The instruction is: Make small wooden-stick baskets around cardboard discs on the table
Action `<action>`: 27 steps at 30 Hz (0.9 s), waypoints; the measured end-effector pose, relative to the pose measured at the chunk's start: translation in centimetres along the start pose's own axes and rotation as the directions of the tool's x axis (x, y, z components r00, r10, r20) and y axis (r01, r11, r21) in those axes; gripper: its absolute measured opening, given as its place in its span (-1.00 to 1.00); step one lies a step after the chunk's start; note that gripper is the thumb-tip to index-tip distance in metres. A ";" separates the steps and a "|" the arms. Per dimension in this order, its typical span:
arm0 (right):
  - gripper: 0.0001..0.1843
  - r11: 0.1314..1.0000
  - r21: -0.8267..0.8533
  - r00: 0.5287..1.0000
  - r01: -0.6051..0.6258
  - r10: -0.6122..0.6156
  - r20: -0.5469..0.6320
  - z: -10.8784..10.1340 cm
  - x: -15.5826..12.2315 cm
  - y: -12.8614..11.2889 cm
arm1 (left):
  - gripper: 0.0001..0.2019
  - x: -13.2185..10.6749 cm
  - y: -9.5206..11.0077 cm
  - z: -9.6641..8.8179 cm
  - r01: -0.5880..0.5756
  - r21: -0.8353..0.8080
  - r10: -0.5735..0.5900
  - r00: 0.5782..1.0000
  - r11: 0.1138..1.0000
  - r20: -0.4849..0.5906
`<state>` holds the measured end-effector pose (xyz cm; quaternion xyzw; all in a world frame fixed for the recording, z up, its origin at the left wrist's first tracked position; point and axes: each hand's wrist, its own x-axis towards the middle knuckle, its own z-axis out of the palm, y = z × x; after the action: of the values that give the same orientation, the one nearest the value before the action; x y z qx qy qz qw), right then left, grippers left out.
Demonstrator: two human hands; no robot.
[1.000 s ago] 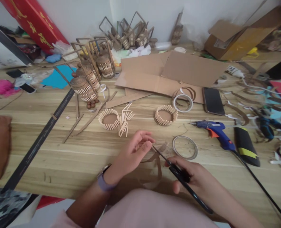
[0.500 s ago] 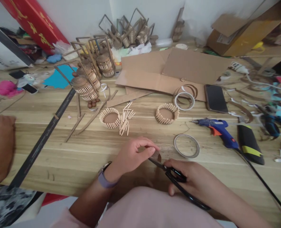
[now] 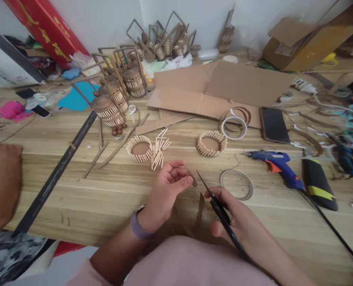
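Observation:
Low in the middle, my left hand [image 3: 168, 188] pinches a small brown strip [image 3: 192, 178] between thumb and fingers. My right hand [image 3: 239, 212] grips black-handled scissors [image 3: 221, 212], their blades pointing up and left beside the strip. Below the blades hangs a longer brown strip [image 3: 200, 206]; I cannot tell what holds it. Beyond my hands, a ring of short wooden sticks on a brown base [image 3: 140, 149] stands beside a pile of loose sticks [image 3: 159, 153]. Another stick ring [image 3: 211, 143] is farther right. Near my right hand lies a roll of tape [image 3: 251, 186].
A blue glue gun [image 3: 279, 165] with a black cord lies at right, near a phone [image 3: 274, 124]. Behind are cardboard sheets [image 3: 191, 101] and small lidded stick buckets [image 3: 107, 109]. Another person's hand [image 3: 3, 174] rests at the left edge.
The scissors have drawn away from my left fingers, and their blades have swung upward. My left hand has risen slightly, its small brown strip now showing.

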<state>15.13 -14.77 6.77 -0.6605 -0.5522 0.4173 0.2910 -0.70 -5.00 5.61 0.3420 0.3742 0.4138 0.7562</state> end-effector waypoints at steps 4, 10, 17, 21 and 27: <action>-0.52 0.999 -0.046 0.999 0.026 -0.027 -0.022 0.4 0.7 -0.4 | -0.60 -0.2 -0.4 0.1 -0.026 -0.063 0.024 0.999 0.998 -0.023; -0.51 0.997 -0.069 1.000 0.027 -0.026 0.016 0.5 0.9 -0.3 | -0.63 -0.3 -0.9 0.0 -0.100 -0.058 0.097 0.994 0.993 -0.052; -0.45 0.998 -0.042 0.999 0.047 -0.045 0.030 0.7 1.2 0.0 | -0.65 -0.3 -1.1 0.2 -0.149 -0.008 0.148 0.986 0.989 -0.073; -0.46 0.997 -0.061 0.999 0.036 -0.036 0.015 0.7 1.2 -0.1 | -0.68 -0.3 -1.1 0.3 -0.169 0.001 0.169 0.983 0.986 -0.070; -0.57 0.998 -0.037 0.998 0.053 -0.051 0.048 0.4 0.8 0.1 | -0.68 -0.5 -1.1 0.2 -0.152 0.048 0.155 0.986 0.987 -0.069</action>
<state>14.82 -14.04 6.32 -0.6414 -0.5837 0.4144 0.2758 -0.31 -5.95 4.94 0.3705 0.3825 0.4748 0.7007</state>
